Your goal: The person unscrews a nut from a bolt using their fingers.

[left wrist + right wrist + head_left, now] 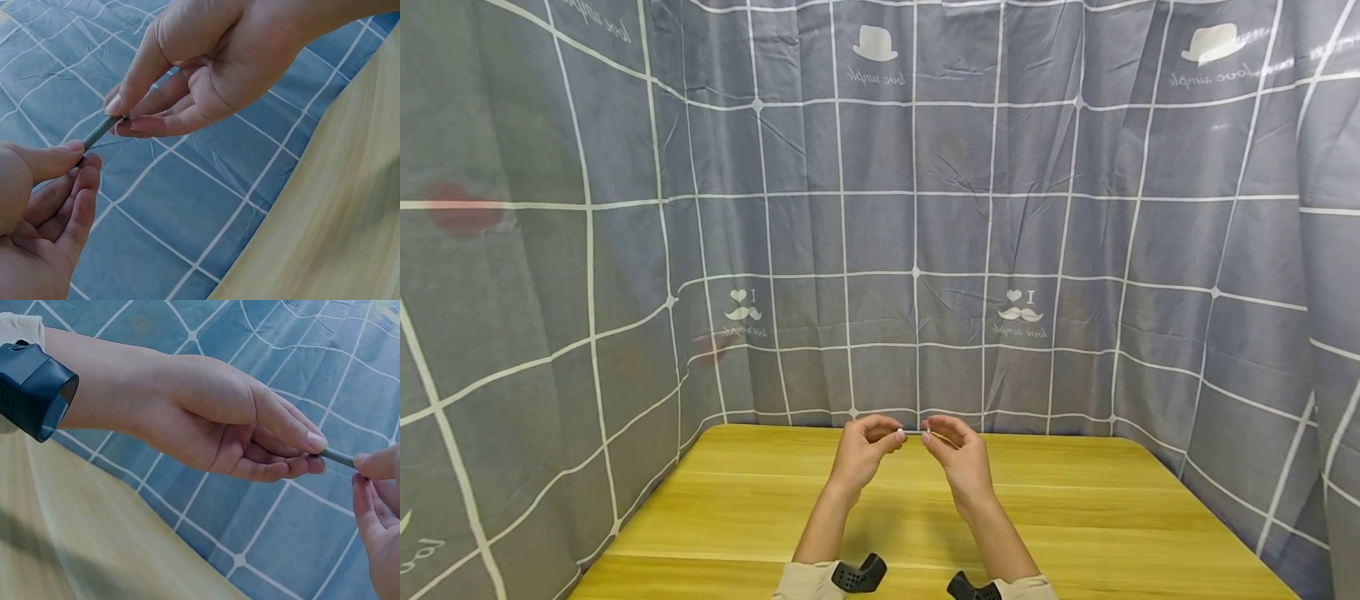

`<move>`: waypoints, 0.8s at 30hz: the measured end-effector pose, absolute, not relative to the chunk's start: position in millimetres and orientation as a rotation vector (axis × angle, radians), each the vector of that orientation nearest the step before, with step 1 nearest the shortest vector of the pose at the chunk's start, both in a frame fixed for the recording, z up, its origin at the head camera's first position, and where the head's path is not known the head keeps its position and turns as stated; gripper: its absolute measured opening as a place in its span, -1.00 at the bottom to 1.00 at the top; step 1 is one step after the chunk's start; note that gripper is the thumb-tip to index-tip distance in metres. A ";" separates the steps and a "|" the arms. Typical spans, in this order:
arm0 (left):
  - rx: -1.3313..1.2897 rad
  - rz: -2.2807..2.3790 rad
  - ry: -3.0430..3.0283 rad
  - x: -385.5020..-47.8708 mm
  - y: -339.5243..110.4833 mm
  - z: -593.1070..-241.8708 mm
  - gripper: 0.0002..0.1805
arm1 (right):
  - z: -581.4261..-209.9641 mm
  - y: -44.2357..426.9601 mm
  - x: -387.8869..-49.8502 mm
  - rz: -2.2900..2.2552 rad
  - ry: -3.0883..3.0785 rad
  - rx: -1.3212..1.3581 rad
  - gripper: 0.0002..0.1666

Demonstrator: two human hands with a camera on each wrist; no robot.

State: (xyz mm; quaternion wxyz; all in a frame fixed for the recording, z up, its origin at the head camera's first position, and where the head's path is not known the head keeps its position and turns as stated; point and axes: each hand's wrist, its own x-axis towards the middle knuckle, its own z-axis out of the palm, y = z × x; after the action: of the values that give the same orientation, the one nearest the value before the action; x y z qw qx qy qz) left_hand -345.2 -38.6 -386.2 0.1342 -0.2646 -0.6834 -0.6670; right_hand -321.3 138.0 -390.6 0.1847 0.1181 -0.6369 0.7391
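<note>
A short grey threaded rod (913, 432) is held up above the far part of the table, roughly level. My left hand (856, 457) pinches one end between thumb and fingertips, and my right hand (964, 463) pinches the other end. Between the two grips, the left wrist view shows the thread on the rod (100, 132) clearly. Fingertips cover both ends, so whether it has a head or a nut cannot be told. Seen from the right wrist, the left hand (231, 419) is stretched out in full, while the right hand (382, 512) is cut off by the frame edge.
Under the hands is a yellow wood-grain table (737, 517). A grey-blue curtain (880, 233) with white grid lines hangs behind the table and along both sides. Each wrist carries a black device, one by the left sleeve (805, 582), the other by the right sleeve (1027, 588).
</note>
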 end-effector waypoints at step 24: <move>-0.771 -1.941 -1.976 -345.8 -39.7 -386.9 -0.84 | -390.4 138.7 -321.3 2.124 -1.791 0.323 -0.71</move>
State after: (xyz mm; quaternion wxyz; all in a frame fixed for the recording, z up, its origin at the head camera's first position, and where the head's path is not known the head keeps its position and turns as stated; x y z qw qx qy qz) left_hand -345.8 -39.7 -386.9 0.1329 -0.2659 -0.6812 -0.6691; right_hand -321.3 138.7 -390.4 0.1714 0.1137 -0.6309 0.7481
